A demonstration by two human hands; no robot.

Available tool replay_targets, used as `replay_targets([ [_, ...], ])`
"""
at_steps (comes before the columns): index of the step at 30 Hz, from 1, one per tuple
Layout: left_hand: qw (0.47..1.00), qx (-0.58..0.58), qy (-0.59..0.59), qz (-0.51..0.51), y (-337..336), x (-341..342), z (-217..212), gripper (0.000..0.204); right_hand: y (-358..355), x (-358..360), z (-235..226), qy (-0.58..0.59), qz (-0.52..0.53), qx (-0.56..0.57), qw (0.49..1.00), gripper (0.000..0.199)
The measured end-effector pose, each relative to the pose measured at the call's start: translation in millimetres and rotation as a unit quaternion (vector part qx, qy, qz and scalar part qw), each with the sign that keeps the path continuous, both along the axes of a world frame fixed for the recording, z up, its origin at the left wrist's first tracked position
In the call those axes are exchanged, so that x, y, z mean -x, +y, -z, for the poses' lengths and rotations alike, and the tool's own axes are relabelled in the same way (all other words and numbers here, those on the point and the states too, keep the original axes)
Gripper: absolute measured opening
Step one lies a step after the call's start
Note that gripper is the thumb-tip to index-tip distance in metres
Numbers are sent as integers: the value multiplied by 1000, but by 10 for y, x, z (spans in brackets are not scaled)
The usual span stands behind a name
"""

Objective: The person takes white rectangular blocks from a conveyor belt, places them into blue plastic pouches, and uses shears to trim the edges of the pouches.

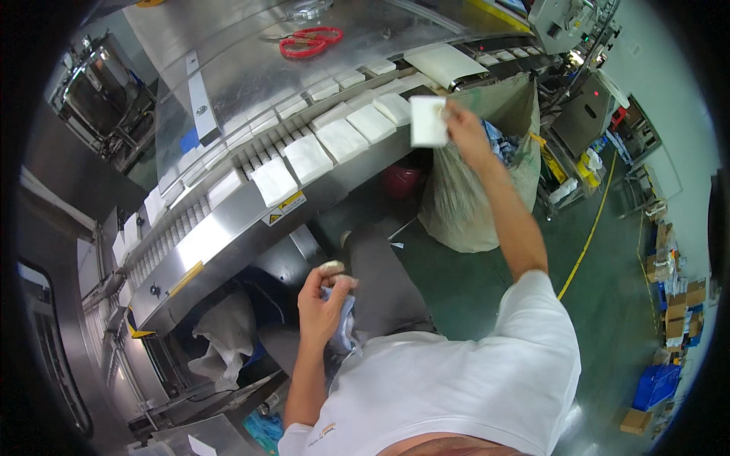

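My right hand (pixel 465 131) grips a flat white square pad (pixel 428 121) by its right edge, holding it up at the near side of the roller conveyor (pixel 194 220). Several similar white pads (pixel 341 140) lie along that edge, some overlapping. My left hand (pixel 323 302) is closed in front of my lap, around a crumpled light-blue cloth (pixel 346 323). Pale covers show on its fingertips. Smaller white packets (pixel 325 90) run in a row along the far lane of the conveyor.
A large woven sack (pixel 464 201) with blue scraps inside stands below the conveyor's right part. Red-handled scissors (pixel 310 42) lie on the steel table (pixel 243 64) behind. Machinery (pixel 585 110) stands at the right, cardboard boxes (pixel 675 304) along the wall. A pale bag (pixel 228 334) hangs under the conveyor.
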State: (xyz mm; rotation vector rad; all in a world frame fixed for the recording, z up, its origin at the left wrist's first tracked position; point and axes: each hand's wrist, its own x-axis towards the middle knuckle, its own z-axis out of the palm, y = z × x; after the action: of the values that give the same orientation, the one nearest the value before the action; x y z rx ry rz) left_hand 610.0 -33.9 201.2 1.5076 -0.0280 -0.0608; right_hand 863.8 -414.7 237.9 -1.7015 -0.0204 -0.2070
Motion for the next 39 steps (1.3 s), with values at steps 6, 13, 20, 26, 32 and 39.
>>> replay_targets([
  [6,998,-51,28,-19,31,75,105,27,-823,-1395,-28,-5,-3,21,1000,37],
  [13,998,-48,44,-23,50,97,120,28,-586,-1757,107,4,-33,140,990,38],
  [20,999,-51,0,-13,-53,-19,126,27,-613,-1585,209,-192,122,487,843,32],
  [26,986,33,-52,-157,-211,-249,92,20,312,-29,-61,-139,-15,292,946,30],
  [32,976,22,-131,-175,-794,-569,51,21,1172,1643,-81,76,-430,181,881,43],
  [39,976,33,-174,-130,-449,-241,66,40,-236,712,401,-28,172,283,943,32],
])
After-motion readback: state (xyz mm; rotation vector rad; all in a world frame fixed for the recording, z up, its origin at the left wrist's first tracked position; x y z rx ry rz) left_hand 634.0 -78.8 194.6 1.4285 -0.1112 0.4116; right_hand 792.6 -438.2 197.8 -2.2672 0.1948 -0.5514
